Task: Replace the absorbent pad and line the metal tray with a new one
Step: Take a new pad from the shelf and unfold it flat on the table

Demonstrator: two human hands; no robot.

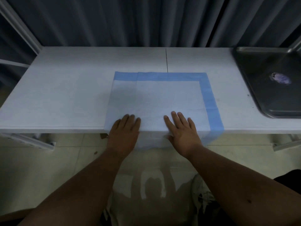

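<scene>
A white absorbent pad (156, 97) with a blue border along its far and right sides lies partly folded on the white table (65, 88). Its near edge droops over the table's front edge. My left hand (124, 129) rests flat on the pad's near left part, fingers together. My right hand (182, 128) lies flat on the near middle, fingers spread. Neither hand grips anything. The dark metal tray (270, 98) sits at the far right of the table, bare except for a purplish stain (281, 78) on its floor.
Dark curtains (146, 20) hang behind the table. A thin black seam (166, 60) runs across the tabletop behind the pad. White metal frame rails (21, 31) stand at the left. Pale floor tiles show below, with crumpled white material (153, 193) near my feet.
</scene>
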